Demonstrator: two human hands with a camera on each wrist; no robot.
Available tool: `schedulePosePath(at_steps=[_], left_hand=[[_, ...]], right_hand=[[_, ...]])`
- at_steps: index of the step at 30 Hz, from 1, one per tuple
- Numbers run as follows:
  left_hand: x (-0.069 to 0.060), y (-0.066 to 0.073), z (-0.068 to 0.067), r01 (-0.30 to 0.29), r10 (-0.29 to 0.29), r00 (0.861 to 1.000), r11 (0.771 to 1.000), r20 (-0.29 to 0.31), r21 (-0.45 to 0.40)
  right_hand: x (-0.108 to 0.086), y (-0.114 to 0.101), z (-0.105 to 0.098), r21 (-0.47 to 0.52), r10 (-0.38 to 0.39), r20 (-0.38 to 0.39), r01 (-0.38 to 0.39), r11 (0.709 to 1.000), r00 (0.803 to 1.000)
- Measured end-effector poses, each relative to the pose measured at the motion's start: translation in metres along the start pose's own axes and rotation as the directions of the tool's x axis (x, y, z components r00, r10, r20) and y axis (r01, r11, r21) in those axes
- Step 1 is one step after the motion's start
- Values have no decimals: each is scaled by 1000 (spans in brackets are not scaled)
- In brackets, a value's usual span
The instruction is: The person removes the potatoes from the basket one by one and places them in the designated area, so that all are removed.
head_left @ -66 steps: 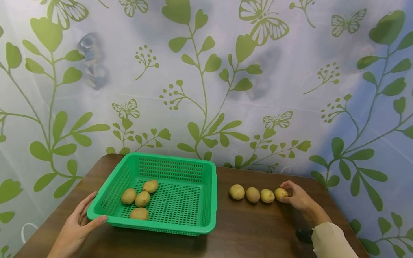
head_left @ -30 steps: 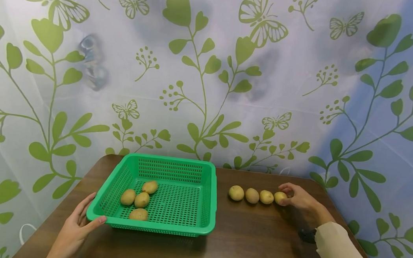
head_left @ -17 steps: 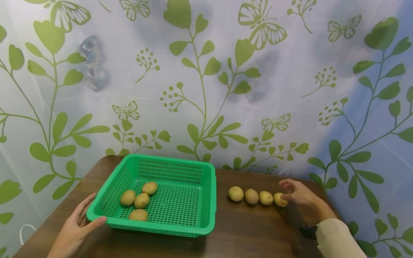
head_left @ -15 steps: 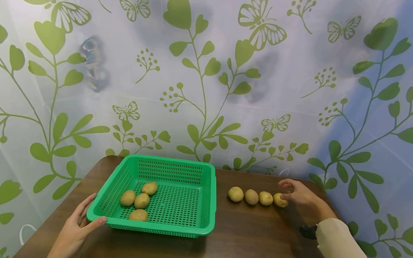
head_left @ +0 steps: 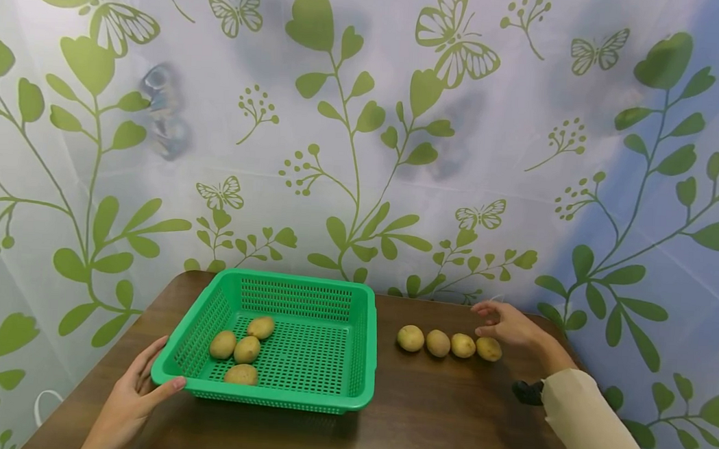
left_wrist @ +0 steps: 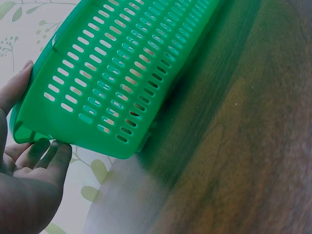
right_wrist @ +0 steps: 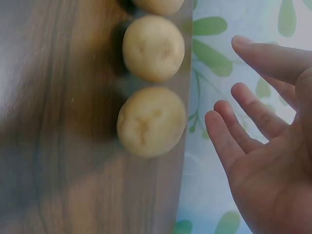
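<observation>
At the near left corner of a green plastic basket (head_left: 358,393), my left hand (head_left: 133,392) grips the rim. The left wrist view shows the thumb (left_wrist: 19,85) on one side of the rim and the fingers (left_wrist: 56,163) beneath the corner. Several potatoes (head_left: 247,348) lie in the left part of the basket. Right of it, several more stand in a row on the table, ending with the rightmost potato (head_left: 489,349). My right hand (head_left: 510,324) is above and behind that one, holding nothing. Its fingers are spread apart and clear of the end potato (right_wrist: 151,122) in the right wrist view.
The brown wooden table (head_left: 434,421) carries the basket and the row. A curtain (head_left: 364,149) printed with green leaves and butterflies hangs right behind the table's back edge. A dark object (head_left: 527,393) sits at the right wrist, beside the pale sleeve (head_left: 594,424).
My right hand has let go of the rightmost potato, which stays at the end of the row, and has risen up and left. The left hand and basket stay as they were.
</observation>
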State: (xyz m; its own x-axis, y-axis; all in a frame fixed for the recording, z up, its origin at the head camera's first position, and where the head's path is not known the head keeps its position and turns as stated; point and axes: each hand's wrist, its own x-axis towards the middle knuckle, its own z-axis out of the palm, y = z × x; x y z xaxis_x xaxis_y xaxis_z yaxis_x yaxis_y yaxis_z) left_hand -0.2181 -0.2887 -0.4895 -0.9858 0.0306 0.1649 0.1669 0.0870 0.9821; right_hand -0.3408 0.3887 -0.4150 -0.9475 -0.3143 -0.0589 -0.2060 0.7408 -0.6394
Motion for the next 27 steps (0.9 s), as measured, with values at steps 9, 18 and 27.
schedulePosePath(at_steps=[9, 18, 27], left_hand=[[-1, -1, 0, 17, -17, 1000, 1000, 6, -14], [-2, 1, -2, 10, -10, 1000, 1000, 7, -1], [-2, 1, -2, 12, -12, 1000, 1000, 8, 7]], right_hand=[[17, -22, 6, 29, -59, 30, 58, 998, 998], [29, -49, 13, 57, -78, 67, 74, 996, 995], [42, -70, 27, 64, -125, 108, 118, 991, 986]])
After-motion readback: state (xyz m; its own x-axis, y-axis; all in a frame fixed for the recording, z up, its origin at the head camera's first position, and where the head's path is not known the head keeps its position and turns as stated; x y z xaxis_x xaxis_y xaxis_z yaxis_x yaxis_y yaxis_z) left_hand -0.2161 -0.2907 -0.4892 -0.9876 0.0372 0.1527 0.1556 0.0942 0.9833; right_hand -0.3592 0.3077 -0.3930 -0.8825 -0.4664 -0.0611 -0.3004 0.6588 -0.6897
